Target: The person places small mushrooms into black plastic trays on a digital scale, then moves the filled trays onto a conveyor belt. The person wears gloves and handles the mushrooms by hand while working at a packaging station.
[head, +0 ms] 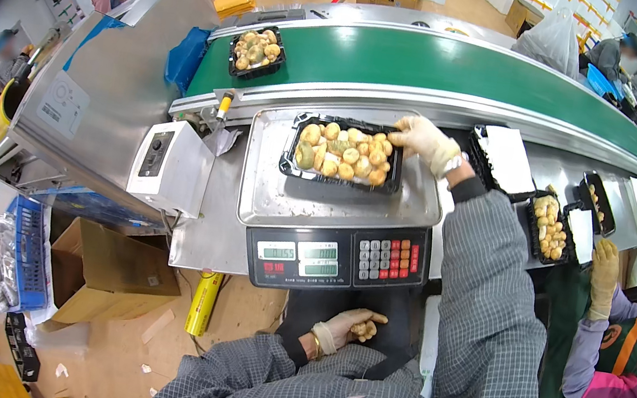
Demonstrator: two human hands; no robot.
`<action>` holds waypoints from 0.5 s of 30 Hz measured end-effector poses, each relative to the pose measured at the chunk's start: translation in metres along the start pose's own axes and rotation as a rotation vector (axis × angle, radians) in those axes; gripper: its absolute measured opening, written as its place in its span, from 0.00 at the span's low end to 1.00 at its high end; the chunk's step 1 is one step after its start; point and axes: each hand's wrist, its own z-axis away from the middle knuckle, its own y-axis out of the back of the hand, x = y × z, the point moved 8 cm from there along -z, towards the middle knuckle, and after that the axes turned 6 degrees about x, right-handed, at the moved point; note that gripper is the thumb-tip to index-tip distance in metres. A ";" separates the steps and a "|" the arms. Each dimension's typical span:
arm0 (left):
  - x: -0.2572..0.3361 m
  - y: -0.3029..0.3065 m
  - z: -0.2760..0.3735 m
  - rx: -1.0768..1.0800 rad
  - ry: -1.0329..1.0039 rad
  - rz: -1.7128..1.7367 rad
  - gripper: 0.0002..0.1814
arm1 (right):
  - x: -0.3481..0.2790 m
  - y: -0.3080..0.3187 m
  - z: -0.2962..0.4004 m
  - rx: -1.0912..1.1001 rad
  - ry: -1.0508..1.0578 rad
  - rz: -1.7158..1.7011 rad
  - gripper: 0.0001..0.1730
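A black plastic tray full of small pale-brown mushrooms rests on the steel pan of a digital scale. My right hand, in a light glove, grips the tray's upper right corner, its fingertips beside the mushrooms there. Below the scale's keypad and display panel, my left hand is over my lap. It is gloved too, and its curled fingers hold what look like one or more mushrooms.
Behind the scale runs a green conveyor belt carrying another mushroom tray. A white control box stands left. To the right are a paper-topped tray stack, a filled tray and a co-worker's gloved hand. A cardboard box sits lower left.
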 end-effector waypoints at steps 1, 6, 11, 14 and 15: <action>0.001 -0.002 0.001 0.020 0.009 0.012 0.22 | -0.004 -0.001 0.014 0.019 -0.007 -0.021 0.17; -0.009 0.008 -0.013 -0.016 0.030 0.043 0.27 | -0.011 0.009 0.053 0.239 0.007 -0.330 0.11; -0.002 0.002 -0.015 -0.056 -0.025 0.121 0.27 | -0.021 0.037 0.027 0.329 -0.008 -0.390 0.11; 0.000 0.006 -0.017 -0.140 -0.084 0.224 0.25 | -0.031 0.046 -0.015 0.408 0.053 -0.420 0.09; -0.004 0.010 -0.018 -0.128 -0.081 0.245 0.25 | -0.033 0.040 -0.030 0.446 0.002 -0.439 0.09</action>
